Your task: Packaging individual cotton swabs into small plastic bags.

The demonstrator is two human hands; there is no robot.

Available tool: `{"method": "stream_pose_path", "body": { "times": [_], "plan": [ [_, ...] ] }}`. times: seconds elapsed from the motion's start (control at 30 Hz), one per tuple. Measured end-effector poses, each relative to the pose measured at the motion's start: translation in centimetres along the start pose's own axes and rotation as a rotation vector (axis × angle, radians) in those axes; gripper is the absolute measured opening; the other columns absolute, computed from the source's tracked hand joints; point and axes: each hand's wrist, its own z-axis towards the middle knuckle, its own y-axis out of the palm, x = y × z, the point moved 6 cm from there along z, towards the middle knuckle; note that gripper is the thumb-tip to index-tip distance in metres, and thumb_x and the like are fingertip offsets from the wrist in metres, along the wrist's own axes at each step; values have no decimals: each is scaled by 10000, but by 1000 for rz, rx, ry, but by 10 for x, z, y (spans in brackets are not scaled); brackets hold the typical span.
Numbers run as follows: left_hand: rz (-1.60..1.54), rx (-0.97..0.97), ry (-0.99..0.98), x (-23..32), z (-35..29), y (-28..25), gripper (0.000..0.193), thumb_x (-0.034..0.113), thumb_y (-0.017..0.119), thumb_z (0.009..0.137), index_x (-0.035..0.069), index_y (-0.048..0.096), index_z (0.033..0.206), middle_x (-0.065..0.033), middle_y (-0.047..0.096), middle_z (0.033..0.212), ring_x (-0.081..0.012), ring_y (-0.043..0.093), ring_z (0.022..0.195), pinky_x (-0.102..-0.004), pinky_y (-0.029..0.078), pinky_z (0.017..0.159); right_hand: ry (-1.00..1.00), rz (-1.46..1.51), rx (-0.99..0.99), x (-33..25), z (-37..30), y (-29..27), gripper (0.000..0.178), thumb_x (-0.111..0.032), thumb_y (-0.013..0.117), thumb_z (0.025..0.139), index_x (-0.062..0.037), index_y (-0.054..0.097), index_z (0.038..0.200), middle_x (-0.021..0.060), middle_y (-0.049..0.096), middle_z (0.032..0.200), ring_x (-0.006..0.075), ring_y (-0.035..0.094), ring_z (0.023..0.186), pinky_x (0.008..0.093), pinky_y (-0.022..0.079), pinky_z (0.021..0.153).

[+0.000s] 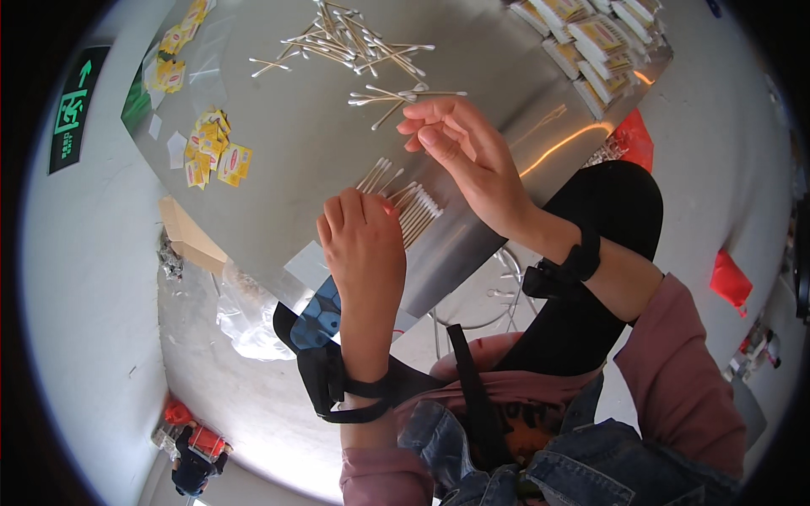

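My left hand [364,236] is closed, back upward, its fingers curled over the near part of the steel table. Several cotton swabs [380,174] stick out past its knuckles; its fingertips are hidden. Beside its thumb lies a neat row of cotton swabs [419,215], heads lined up to the right and partly covered by the hand. My right hand [472,160] hovers further right with fingers loosely bent and apart, nothing visible in them. Just beyond its fingertips lies a small crossed group of cotton swabs [396,99]. A larger loose heap of cotton swabs [342,38] lies behind.
Yellow printed cards [211,152] are piled on the left, with more yellow cards [175,51] behind. Packed swab bundles [595,46] are stacked at the far right. A clear sheet [310,266] lies by the near table edge. A cardboard box [190,236] and plastic bag [253,320] stand below.
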Motion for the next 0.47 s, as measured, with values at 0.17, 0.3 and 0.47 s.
{"method": "stream_pose_path", "body": {
  "times": [0.17,0.3,0.47],
  "plan": [
    [-121,18,10,-6,0,-2,159,125,744,739,123,625,844,-35,532,877,-247,529,913,-369,403,808,-8,19,27,2,-1,-2,220,-207,560,1027,-30,534,1157,81,621,1107,157,610,1066,293,473,917],
    [-182,-1,-18,-7,-2,-1,157,97,744,767,128,625,864,-27,542,891,-242,548,919,-383,409,836,17,-18,10,5,-1,-3,229,-208,571,1022,-31,537,1163,73,619,1095,142,607,1051,286,476,891],
    [-312,4,-56,-17,-6,6,150,135,737,744,151,639,858,-18,560,900,-236,539,947,-394,403,840,20,38,16,4,-2,-4,230,-207,574,1018,-40,539,1172,74,608,1107,146,602,1058,304,477,947]
  ]
}}
